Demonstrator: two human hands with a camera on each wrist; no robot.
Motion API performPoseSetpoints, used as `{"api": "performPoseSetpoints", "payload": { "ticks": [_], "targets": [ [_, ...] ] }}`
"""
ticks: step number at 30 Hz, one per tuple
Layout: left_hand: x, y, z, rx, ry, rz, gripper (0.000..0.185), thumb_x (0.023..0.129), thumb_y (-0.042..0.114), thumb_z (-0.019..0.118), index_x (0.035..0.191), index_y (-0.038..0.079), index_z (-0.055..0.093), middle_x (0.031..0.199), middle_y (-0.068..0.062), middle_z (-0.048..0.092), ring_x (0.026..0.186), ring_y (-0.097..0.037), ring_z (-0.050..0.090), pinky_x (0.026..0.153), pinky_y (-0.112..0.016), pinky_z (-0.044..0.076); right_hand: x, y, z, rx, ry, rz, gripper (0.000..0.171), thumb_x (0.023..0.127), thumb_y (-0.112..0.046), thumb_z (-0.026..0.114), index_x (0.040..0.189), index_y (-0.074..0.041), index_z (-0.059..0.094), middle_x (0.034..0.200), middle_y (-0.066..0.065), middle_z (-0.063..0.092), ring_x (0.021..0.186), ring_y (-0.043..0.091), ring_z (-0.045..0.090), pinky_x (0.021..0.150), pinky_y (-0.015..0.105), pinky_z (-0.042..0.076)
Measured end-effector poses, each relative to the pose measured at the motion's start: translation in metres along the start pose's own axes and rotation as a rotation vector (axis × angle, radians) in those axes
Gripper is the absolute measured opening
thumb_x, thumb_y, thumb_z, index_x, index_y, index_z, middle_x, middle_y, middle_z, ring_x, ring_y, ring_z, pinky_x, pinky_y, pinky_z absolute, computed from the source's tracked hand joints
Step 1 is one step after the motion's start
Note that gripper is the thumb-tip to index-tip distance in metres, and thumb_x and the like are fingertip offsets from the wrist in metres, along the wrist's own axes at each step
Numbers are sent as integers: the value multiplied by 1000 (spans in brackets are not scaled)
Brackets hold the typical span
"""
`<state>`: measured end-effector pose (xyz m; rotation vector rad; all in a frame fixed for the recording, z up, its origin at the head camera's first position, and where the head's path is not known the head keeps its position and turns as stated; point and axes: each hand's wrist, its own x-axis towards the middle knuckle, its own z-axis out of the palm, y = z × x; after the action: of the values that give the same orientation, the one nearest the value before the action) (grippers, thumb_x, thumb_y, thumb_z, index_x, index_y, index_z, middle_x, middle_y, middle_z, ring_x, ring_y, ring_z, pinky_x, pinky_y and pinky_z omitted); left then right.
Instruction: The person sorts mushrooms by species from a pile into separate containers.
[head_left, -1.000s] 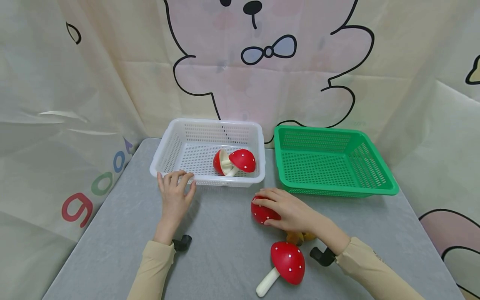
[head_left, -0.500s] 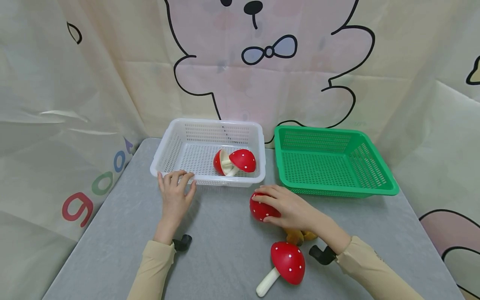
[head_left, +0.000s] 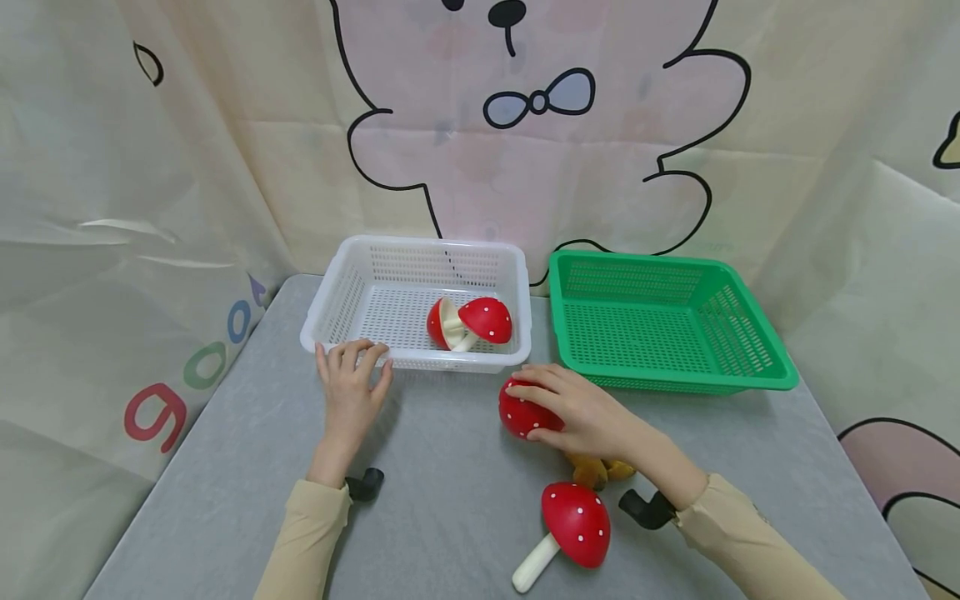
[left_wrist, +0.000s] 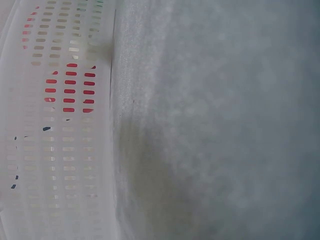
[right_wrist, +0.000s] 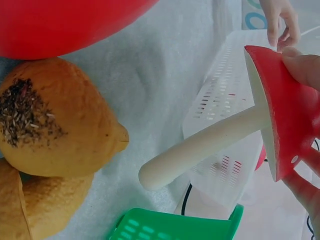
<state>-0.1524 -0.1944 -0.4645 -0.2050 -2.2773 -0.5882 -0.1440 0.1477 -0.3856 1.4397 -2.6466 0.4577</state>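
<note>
My right hand grips a red toy mushroom by its white-dotted cap, above the grey table in front of the baskets. In the right wrist view the cream stem of this mushroom points away from the fingers. My left hand rests with its fingers on the near rim of the white basket. Inside that basket lie two red toy mushrooms. A further red mushroom lies on the table near me, its stem towards the lower left.
A green basket stands right of the white one. Yellow-brown rounded things, one with a dark speckled patch, lie partly hidden under my right forearm. A printed curtain closes the back of the grey table.
My right hand has shifted slightly away from me with the held mushroom, towards the baskets. My left hand stays at the white basket's rim.
</note>
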Motion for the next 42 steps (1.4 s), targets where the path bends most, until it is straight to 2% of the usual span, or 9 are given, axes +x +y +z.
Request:
{"api": "performPoseSetpoints", "payload": {
  "ticks": [16, 24, 29, 42],
  "targets": [
    [0, 0, 0, -5, 13, 9, 18, 84, 12, 70, 101, 8, 66, 104, -14, 59, 104, -36, 48, 107, -75, 10, 2, -7, -12, -27, 33, -24, 70, 71, -34, 84, 133, -20, 55, 138, 2, 52, 129, 19, 45, 84, 34, 57],
    [-1, 0, -1, 16, -30, -8, 18, 88, 14, 67, 104, 8, 65, 107, -14, 59, 106, -36, 48, 109, -73, 9, 5, -10, -22, -44, 74, -48, 71, 70, -34, 84, 133, -19, 55, 138, 3, 52, 129, 20, 45, 84, 35, 57],
    [0, 1, -2, 21, -33, -8, 18, 88, 15, 66, 105, 8, 65, 108, -14, 59, 107, -36, 48, 109, -73, 10, 7, -13, -27, -55, 77, -48, 72, 69, -34, 85, 133, -19, 55, 138, 4, 52, 129, 21, 45, 84, 36, 57],
    [-1, -2, 2, 3, 32, 25, 16, 85, 12, 68, 101, 8, 66, 104, -14, 59, 103, -36, 48, 107, -75, 11, 11, -19, -37, -61, 105, -74, 71, 70, -34, 85, 133, -18, 55, 139, 5, 52, 130, 22, 45, 84, 37, 57]
  ]
}}
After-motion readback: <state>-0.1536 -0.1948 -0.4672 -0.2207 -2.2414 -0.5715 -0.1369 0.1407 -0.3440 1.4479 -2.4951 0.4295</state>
